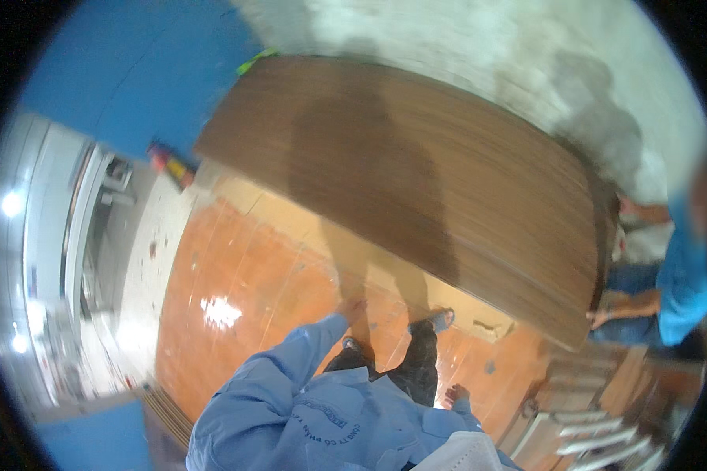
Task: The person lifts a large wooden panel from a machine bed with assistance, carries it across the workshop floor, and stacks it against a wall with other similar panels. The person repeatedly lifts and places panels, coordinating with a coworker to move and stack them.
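Observation:
A large brown wood-grain panel [479,180] lies in front of me, on top of a stack with a tan cardboard-like edge [369,263]. My left hand [353,309], at the end of a light blue sleeve, hangs short of the stack's near edge; its fingers look loosely apart and nothing shows in them. Low by my right side, my right hand [457,394] is also empty, its fingers slightly spread. At the panel's right end a person in a blue shirt [683,275] has both hands at its edge.
Under my feet is an orange floor [236,275] with a bright reflection. A red fire extinguisher [173,165] stands beyond the panel's left end, near a blue wall [133,71]. Slatted pieces [597,436] lie at the lower right, and stacked boards [169,416] at the lower left.

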Action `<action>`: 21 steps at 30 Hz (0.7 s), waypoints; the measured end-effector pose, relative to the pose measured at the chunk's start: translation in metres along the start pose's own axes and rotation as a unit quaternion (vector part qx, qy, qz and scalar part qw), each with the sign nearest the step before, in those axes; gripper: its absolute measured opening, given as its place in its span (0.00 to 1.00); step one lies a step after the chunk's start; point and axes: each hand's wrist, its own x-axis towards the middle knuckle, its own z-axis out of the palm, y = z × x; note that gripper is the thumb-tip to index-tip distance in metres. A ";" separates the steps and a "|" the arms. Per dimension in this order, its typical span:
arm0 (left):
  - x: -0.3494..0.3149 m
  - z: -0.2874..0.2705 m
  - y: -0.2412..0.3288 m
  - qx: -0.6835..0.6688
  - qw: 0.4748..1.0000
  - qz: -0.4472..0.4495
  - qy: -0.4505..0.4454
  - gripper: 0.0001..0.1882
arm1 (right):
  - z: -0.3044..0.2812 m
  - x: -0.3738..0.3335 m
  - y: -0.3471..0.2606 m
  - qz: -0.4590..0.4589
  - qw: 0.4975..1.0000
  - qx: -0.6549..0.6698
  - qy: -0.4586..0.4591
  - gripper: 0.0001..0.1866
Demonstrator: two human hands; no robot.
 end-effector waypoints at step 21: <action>-0.283 -0.273 -0.472 -0.393 0.815 -0.251 0.343 0.21 | 0.537 0.109 0.032 0.078 0.906 -0.412 0.053 0.07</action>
